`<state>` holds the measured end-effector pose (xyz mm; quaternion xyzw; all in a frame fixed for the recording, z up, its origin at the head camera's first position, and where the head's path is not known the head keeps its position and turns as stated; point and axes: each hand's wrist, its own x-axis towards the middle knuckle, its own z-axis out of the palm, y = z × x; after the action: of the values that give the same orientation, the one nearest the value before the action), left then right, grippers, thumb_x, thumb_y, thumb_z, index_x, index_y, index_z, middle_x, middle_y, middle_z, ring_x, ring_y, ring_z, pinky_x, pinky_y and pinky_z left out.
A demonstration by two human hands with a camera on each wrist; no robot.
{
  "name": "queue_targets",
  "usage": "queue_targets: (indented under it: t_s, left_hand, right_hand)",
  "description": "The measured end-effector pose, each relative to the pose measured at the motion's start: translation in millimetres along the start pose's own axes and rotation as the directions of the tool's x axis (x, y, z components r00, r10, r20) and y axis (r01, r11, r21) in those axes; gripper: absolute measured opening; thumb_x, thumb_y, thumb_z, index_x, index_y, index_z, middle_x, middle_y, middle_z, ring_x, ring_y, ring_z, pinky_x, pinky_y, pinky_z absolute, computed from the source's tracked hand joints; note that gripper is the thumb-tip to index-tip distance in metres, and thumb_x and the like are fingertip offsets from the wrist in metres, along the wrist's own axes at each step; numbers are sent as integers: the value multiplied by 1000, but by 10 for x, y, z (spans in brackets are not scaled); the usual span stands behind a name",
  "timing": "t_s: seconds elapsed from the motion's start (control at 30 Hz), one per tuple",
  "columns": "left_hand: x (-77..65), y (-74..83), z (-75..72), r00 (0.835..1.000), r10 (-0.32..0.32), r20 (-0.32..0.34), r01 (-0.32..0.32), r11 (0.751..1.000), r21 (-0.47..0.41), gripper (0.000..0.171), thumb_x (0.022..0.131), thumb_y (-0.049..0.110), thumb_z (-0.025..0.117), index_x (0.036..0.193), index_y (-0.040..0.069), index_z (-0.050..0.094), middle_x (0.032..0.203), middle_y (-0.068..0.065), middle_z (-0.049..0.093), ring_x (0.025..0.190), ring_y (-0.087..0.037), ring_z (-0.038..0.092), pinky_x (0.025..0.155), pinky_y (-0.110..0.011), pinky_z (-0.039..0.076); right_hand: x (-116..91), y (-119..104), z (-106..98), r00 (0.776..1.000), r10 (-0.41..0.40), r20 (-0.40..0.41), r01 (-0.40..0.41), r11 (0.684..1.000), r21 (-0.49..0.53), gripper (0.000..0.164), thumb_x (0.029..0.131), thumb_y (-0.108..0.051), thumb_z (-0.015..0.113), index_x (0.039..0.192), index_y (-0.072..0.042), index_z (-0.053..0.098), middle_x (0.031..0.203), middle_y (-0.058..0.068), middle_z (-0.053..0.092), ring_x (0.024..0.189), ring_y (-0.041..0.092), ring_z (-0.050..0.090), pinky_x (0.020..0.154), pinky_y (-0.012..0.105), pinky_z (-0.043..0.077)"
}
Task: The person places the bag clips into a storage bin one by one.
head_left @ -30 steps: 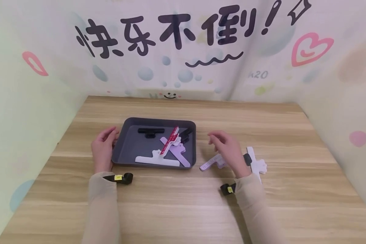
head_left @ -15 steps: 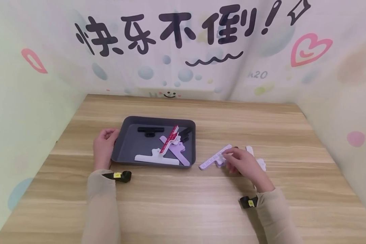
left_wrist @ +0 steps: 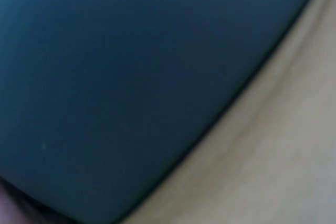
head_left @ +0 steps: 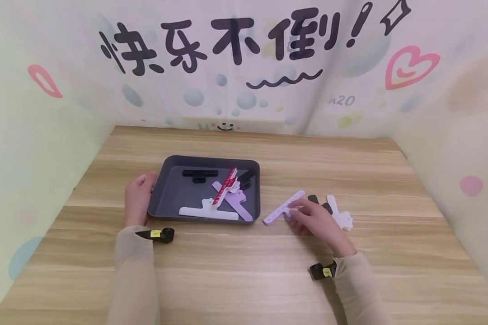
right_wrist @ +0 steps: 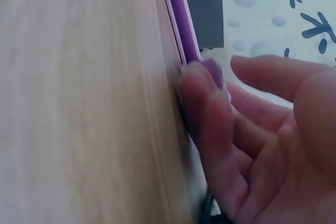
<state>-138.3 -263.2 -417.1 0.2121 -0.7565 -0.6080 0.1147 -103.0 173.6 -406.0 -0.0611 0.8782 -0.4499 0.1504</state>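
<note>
My right hand point(head_left: 315, 223) is at a purple ruler-edged bulldog clip point(head_left: 283, 209) on the table, right of a dark grey tray point(head_left: 162, 180). In the right wrist view, its fingers point(right_wrist: 218, 124) curl round the handle of the purple clip point(right_wrist: 181, 17), while the thumb stands slightly off it. My left hand point(head_left: 138, 196) rests against the tray's left side, its fingers loosely bent. The left wrist view is mostly filled by the tray's outer wall point(left_wrist: 131, 93). In the tray lie a white clip point(head_left: 208, 212), a red-and-white clip point(head_left: 225, 187), another purple clip point(head_left: 241, 207) and black clips point(head_left: 200, 173).
Just beyond my right hand lie a black clip point(head_left: 325, 206), partly covered by it, and a white clip point(head_left: 340, 216). A printed cloth point(head_left: 248, 108) hangs behind the wooden table point(head_left: 227, 271) and along both sides.
My right hand came back from beside the tray toward the loose clips, then shifted left onto the purple clip, which has moved slightly left. My left hand stays at the tray.
</note>
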Motion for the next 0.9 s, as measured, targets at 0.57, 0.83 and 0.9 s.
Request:
queue_targets:
  t_s: [0.57, 0.83, 0.9]
  left_hand:
    - [26, -55, 4, 999, 27, 36, -26, 999, -27, 52, 82, 52, 55, 60, 8, 38, 52, 4, 33, 54, -18, 34, 47, -30, 26]
    - [-12, 24, -8, 999, -3, 37, 4, 999, -32, 50, 84, 47, 55, 60, 7, 38, 52, 4, 33, 55, -18, 34, 47, -29, 26]
    - [-52, 84, -13, 999, -5, 35, 6, 1000, -29, 48, 85, 44, 55, 60, 6, 37, 52, 4, 33, 55, -18, 34, 47, -30, 26]
  right_hand:
    - [389, 28, 121, 975, -35, -221, 14, 995, -97, 21, 88, -35, 55, 103, -22, 62, 78, 2, 60, 69, 18, 53, 62, 32, 40]
    - [490, 79, 179, 959, 33, -281, 0, 993, 118, 21, 86, -35, 57, 98, -20, 63, 77, 7, 59, 61, 20, 51, 48, 29, 42]
    - [502, 77, 187, 961, 30, -275, 4, 992, 123, 22, 86, -36, 57, 99, -19, 63, 76, 8, 59, 59, 21, 50, 46, 29, 42]
